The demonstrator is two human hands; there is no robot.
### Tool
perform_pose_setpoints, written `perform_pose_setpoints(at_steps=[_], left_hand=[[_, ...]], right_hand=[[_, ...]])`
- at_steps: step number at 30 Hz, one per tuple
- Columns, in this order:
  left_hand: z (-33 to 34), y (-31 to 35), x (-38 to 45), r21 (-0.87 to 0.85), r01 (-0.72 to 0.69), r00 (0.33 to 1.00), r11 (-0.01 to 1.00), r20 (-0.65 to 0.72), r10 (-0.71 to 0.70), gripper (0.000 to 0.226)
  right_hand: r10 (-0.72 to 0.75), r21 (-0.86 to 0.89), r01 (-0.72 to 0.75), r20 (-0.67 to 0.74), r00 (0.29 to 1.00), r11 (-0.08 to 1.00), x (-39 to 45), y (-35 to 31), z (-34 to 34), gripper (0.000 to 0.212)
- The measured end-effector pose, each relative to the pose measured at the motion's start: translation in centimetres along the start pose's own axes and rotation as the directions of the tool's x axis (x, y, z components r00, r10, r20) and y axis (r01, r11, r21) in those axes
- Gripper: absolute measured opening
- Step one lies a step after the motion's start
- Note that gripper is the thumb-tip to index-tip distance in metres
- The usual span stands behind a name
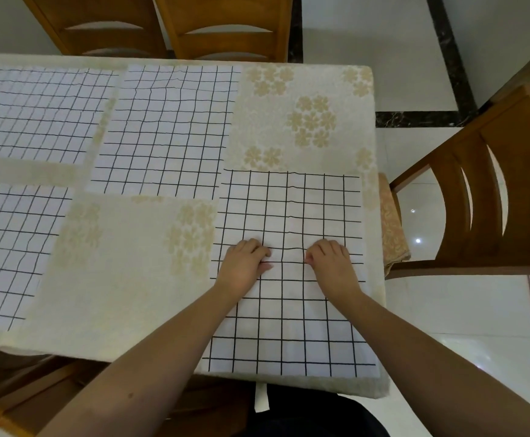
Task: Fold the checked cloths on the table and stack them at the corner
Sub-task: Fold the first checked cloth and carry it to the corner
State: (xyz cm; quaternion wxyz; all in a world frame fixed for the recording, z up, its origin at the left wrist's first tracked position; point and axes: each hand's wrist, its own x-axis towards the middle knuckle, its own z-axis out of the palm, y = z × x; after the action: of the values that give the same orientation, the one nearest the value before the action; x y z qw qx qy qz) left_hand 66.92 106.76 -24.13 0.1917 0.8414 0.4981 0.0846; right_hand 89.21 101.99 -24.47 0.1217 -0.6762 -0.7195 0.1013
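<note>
Several white cloths with a black check lie flat on the table. The nearest cloth (289,326) is spread at the near right corner, and both my hands rest on its middle. My left hand (244,263) and my right hand (331,261) have their fingers curled onto the fabric, about a hand's width apart, and the cloth puckers slightly between them. Another cloth (169,130) lies in the middle at the back, one (36,115) at the far left, and one (8,247) at the near left, cut by the frame edge.
The table wears a cream tablecloth (125,272) with pale flower prints. Wooden chairs stand at the far side (226,29), at the right (478,200) and near me at the lower left (30,395). Shiny white floor tiles lie to the right.
</note>
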Motion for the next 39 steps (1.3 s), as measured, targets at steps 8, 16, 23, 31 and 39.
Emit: perform_pose_setpoints(at_steps=[8, 16, 23, 31, 39], left_hand=[[0.3, -0.3, -0.5, 0.0, -0.004, 1.0, 1.0, -0.013, 0.004, 0.02], [-0.1, 0.2, -0.3, -0.061, -0.045, 0.997, 0.997, -0.059, 0.042, 0.022], [-0.3, 1.2, 0.3, -0.048, -0.064, 0.995, 0.997, -0.081, 0.06, 0.007], [-2.4, 0.9, 0.9, 0.097, -0.264, 0.952, 0.96, -0.132, 0.276, 0.025], [-3.4, -1.1, 0.3, 0.287, -0.286, 0.937, 0.914, -0.116, 0.329, 0.025]], right_hand=[[-0.069, 0.083, 0.075, -0.064, 0.996, 0.994, -0.8, 0.1, -0.8, 0.013], [-0.143, 0.039, 0.148, -0.121, 0.982, 0.988, -0.9, 0.3, -1.7, 0.012], [-0.15, 0.013, 0.154, -0.147, 0.978, 0.988, -1.0, 0.2, -1.8, 0.015], [-0.166, -0.068, 0.158, -0.142, 0.976, 0.985, -1.2, 0.8, -2.0, 0.021], [-0.141, -0.016, 0.14, -0.172, 0.975, 0.99, -1.2, 0.5, -2.7, 0.012]])
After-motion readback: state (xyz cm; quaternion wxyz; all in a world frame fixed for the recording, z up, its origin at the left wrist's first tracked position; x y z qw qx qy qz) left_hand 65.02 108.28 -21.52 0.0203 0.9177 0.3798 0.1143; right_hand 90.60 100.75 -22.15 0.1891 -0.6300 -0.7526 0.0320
